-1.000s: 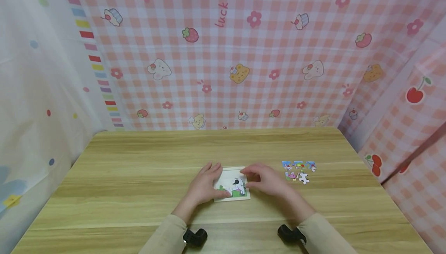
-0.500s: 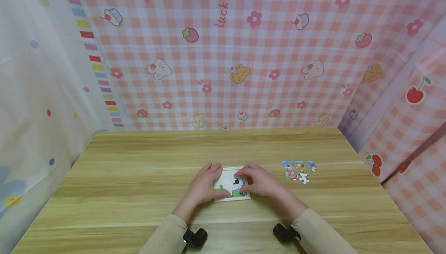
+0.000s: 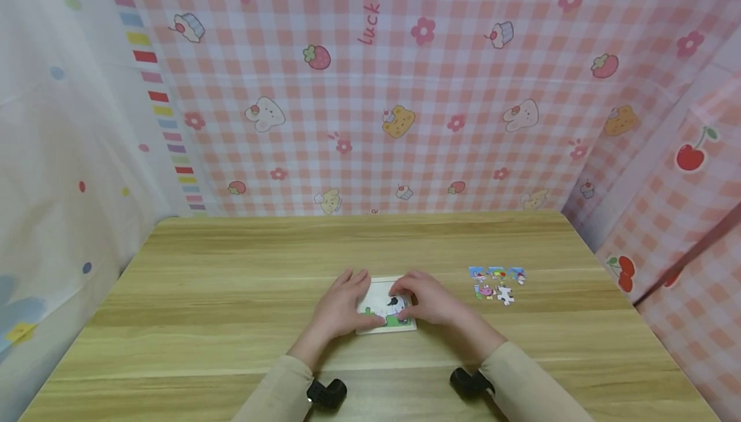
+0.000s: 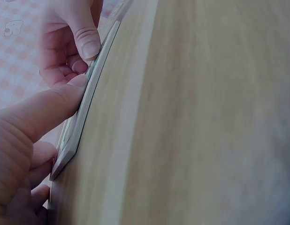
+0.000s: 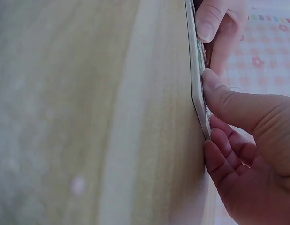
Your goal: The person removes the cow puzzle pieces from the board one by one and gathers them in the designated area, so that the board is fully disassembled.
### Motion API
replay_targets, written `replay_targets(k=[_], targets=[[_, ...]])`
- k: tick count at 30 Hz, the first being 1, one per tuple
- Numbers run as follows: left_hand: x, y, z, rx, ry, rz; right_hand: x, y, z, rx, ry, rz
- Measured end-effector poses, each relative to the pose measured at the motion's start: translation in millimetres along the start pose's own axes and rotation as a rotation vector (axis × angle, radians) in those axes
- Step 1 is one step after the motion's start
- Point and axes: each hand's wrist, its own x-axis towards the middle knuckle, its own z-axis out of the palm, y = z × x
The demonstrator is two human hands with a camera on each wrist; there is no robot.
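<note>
A small jigsaw board (image 3: 376,288) with a pale frame lies on the table before me. Green and white puzzle pieces (image 3: 396,321) sit in its lower part. My left hand (image 3: 340,306) holds the board at its left side, thumb over the front pieces and fingers along the left edge. From the right, my right hand (image 3: 431,300) reaches over the board, thumb and index finger curled on a black-and-white puzzle piece (image 3: 392,302), partly hidden. In the right wrist view the right thumb (image 5: 225,96) lies on top, near the front edge, and the other fingers curl beside the board's right edge.
Several loose puzzle pieces (image 3: 498,274) lie on the wooden table (image 3: 231,280) right of the board. One white piece (image 3: 505,295) is among them. A checked curtain (image 3: 347,87) hangs behind the table, with more cloth at both sides.
My right hand has shifted left from the board's right edge onto the black-and-white piece, and has stayed there since half a second ago. The left hand keeps its place.
</note>
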Motion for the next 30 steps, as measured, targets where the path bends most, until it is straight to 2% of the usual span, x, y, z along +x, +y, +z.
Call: replay_targets(k=[10, 17, 30], targets=[[3.9, 11.5, 5.1, 0.076, -0.018, 0.008, -0.1, 2.3, 0.2, 0.027, -0.014, 0.013], [7.1, 20.0, 8.6, 0.070, -0.013, 0.002, 0.1, 3.8, 1.4, 0.026, -0.004, 0.002], [9.3, 18.4, 11.5, 0.062, -0.021, -0.025, 1.8, 3.2, 2.7, 0.044, -0.013, 0.023]])
